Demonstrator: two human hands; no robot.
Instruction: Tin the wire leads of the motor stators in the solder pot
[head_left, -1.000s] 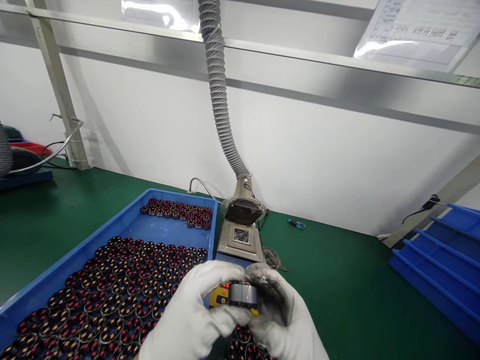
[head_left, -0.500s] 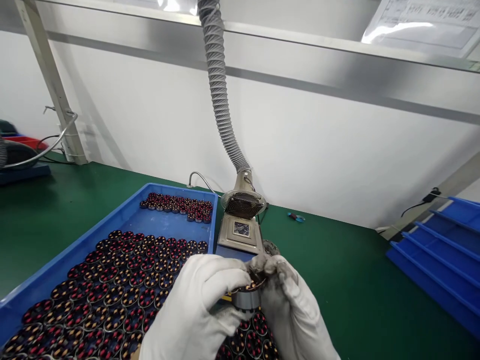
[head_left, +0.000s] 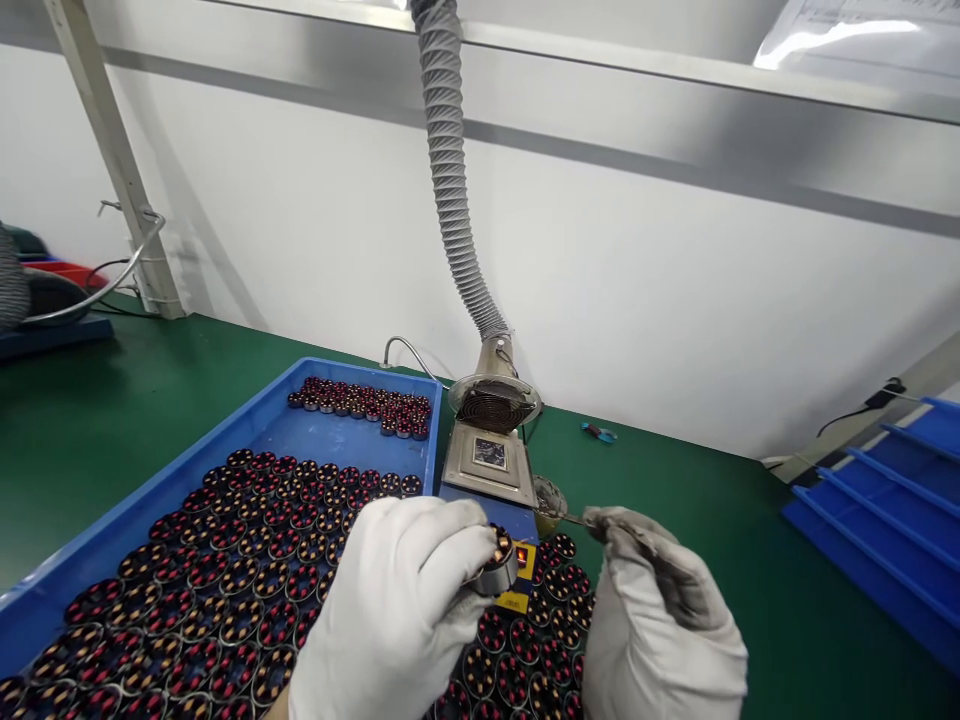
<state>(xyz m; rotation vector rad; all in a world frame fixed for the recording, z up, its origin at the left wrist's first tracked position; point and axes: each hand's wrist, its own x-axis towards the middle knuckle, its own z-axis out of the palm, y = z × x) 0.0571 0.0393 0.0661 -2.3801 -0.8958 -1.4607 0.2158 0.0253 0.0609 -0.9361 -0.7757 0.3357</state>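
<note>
My left hand (head_left: 409, 590), in a white glove, is closed around a small round motor stator (head_left: 499, 570) with copper-coloured windings and a grey metal rim. It holds the piece in front of a blue and yellow solder pot (head_left: 489, 455) with a square bath on top. My right hand (head_left: 660, 600), its glove stained dark at the fingertips, pinches a thin stick-like tool (head_left: 574, 519). The tool's other end points left at a small round dish (head_left: 550, 497) beside the pot; its exact kind I cannot make out.
A large blue tray (head_left: 187, 455) on the left holds many stators in rows. More stators (head_left: 514, 670) stand below my hands. A fume hood (head_left: 493, 400) on a grey hose hangs over the pot. Stacked blue trays (head_left: 885, 520) stand right; small blue-handled cutters (head_left: 598, 432) lie behind.
My right hand has moved away from the stator to the right and now shows a thin tool at the dish. My left hand still holds the stator. The view has shifted slightly.
</note>
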